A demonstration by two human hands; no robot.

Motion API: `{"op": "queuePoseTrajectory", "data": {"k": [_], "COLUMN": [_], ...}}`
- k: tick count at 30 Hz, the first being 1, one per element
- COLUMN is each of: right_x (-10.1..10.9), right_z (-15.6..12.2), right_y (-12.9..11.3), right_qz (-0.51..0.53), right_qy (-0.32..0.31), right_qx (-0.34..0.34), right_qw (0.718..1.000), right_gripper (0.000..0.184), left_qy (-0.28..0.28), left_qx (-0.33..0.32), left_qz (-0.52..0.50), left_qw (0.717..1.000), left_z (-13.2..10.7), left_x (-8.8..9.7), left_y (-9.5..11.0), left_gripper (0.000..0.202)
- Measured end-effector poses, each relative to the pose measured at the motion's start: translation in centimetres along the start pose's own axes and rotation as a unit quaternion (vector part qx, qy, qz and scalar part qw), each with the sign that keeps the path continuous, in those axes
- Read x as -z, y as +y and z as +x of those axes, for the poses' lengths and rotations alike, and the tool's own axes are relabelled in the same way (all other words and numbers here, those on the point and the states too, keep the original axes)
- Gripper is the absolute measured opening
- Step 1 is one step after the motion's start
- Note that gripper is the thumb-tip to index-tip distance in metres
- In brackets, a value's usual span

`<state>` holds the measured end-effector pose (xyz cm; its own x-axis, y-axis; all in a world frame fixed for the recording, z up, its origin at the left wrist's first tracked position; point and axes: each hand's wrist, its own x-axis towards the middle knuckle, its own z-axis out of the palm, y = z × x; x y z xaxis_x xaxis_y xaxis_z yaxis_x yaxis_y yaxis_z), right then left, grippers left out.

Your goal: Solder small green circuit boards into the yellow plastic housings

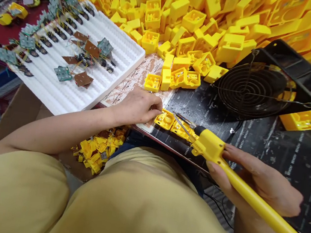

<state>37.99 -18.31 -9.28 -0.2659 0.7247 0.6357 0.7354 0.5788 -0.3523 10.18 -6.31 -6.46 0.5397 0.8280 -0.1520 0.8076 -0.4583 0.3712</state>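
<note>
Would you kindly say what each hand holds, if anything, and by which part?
The right hand holds the yellow tool by its handle, behind the front block. The left hand is at a yellow case; any grip cannot be told.

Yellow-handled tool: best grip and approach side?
Likely its slim, straight handle, behind the blocky head, coming from the right, where the right hand holds it. The thin metal tips point left, by the open yellow casings: poor to grip.

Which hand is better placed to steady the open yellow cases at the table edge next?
Left, probably: the left hand is at the edge of one yellow case, while the right hand holds the yellow tool.
</note>
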Motion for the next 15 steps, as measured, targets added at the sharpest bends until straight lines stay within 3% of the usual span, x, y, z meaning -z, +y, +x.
{"op": "queuePoseTrajectory", "data": {"k": [5,11,15], "right_x": [-0.5,-0.6,-0.4], "right_z": [0.6,1.5,3.3], "right_y": [-0.8,-1.4,-2.0], "right_qz": [0.084,0.056,0.05], "right_qy": [-0.052,-0.08,-0.069], "right_qx": [0.015,0.046,0.107], "right_qw": [0.995,0.994,0.991], "right_gripper": [0.033,0.027,0.024], "left_qy": [-0.027,-0.057,-0.076], "left_qx": [0.008,-0.005,-0.005], "left_qz": [0.024,0.067,0.094], "left_qw": [0.999,0.996,0.993], "left_z": [0.5,1.3,1.7], "left_x": [0.7,1.6,1.9], "left_y": [0.6,1.3,1.5], "left_gripper": [0.018,0.018,0.019]}}
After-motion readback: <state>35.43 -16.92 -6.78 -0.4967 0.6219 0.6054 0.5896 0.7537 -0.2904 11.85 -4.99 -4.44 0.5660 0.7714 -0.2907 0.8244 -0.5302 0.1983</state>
